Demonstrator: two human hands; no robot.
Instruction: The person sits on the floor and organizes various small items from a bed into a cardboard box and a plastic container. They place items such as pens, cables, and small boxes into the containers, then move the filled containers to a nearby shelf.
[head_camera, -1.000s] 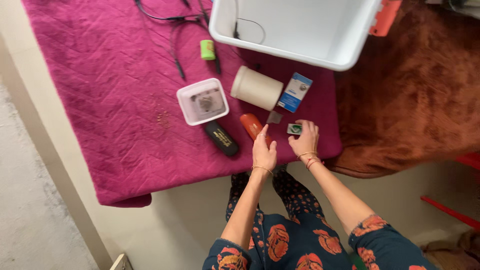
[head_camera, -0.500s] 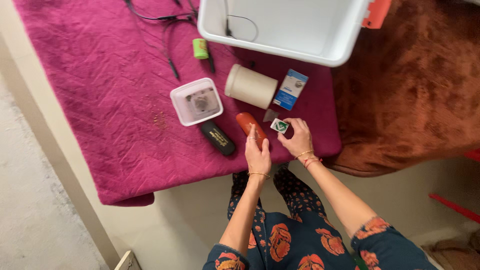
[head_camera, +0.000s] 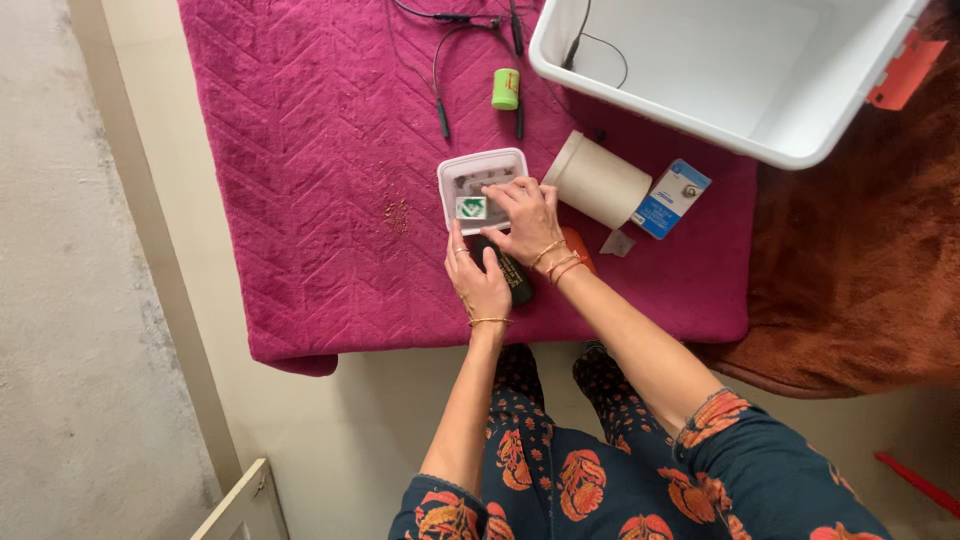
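My right hand (head_camera: 525, 213) holds a small white and green packet (head_camera: 471, 208) over a small square white lidless container (head_camera: 482, 168) on a magenta quilted cloth (head_camera: 320, 180). My left hand (head_camera: 477, 283) rests just below it, fingers on a black oblong case (head_camera: 508, 277) and close to the container's near edge. An orange oblong object (head_camera: 578, 250) lies partly hidden under my right wrist.
A cream cylinder (head_camera: 600, 182) lies on its side right of the container, beside a blue and white box (head_camera: 669, 198). A large white tub (head_camera: 730, 70) sits at the back right. A green spool (head_camera: 506, 88) and black cables (head_camera: 440, 90) lie behind. A brown blanket (head_camera: 860, 250) is to the right.
My right hand carried the small packet leftward from near the orange object to over the square container. My left hand moved left onto the black case. The camera view shifted.
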